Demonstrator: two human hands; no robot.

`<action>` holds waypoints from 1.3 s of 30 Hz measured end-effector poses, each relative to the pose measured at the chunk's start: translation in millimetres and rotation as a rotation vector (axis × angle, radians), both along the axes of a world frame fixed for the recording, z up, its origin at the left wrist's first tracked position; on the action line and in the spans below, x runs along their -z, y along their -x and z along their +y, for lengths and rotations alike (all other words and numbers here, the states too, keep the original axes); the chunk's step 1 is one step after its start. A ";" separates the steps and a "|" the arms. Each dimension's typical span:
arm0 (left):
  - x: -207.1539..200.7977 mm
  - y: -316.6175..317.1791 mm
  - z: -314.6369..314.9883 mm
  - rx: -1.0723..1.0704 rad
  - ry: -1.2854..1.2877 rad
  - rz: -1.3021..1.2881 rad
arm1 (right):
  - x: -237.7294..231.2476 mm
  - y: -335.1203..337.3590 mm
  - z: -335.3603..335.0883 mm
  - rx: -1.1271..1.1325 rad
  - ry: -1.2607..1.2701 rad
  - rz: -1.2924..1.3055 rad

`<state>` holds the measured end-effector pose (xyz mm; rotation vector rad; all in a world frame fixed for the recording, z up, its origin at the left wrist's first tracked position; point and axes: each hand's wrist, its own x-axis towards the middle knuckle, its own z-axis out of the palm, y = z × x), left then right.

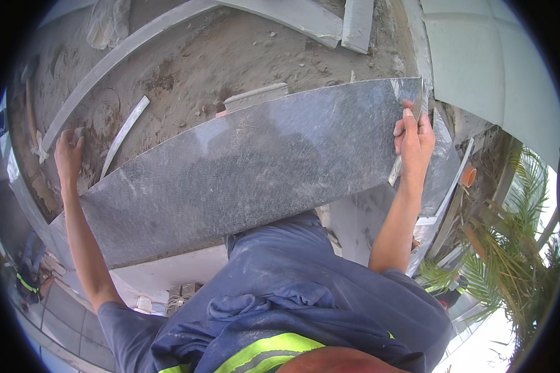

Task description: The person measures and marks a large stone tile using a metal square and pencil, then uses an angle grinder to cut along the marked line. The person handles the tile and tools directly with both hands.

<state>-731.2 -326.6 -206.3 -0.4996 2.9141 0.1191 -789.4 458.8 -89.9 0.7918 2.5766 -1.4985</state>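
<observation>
A long grey stone slab with a rough, speckled face lies across in front of me, its near edge against my legs. At its right end my right hand is closed, fingers pinched on a thin pale strip that runs along the slab's end. Beyond the slab's left end, over the sandy bed, my left hand is closed with curled fingers; what it holds, if anything, is hidden. Close to that hand lies a narrow pale curved strip.
Uneven sand and mortar fills the far side, bounded by a long curved pale edging. A short grey block sits behind the slab. A hammer-like tool lies far left. Palm fronds and an orange pipe end are right.
</observation>
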 end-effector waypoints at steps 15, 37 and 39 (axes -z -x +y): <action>-91.2 134.4 354.3 0.247 -1.233 -0.172 | 5.2 3.4 -6.9 0.066 -0.091 -0.034; -81.7 137.7 391.4 0.345 -0.873 -0.551 | -3.1 205.0 -19.1 -0.775 -0.798 -0.114; -69.6 130.3 372.5 0.231 -1.074 -0.444 | 31.6 246.4 -26.8 -0.810 -0.873 -0.153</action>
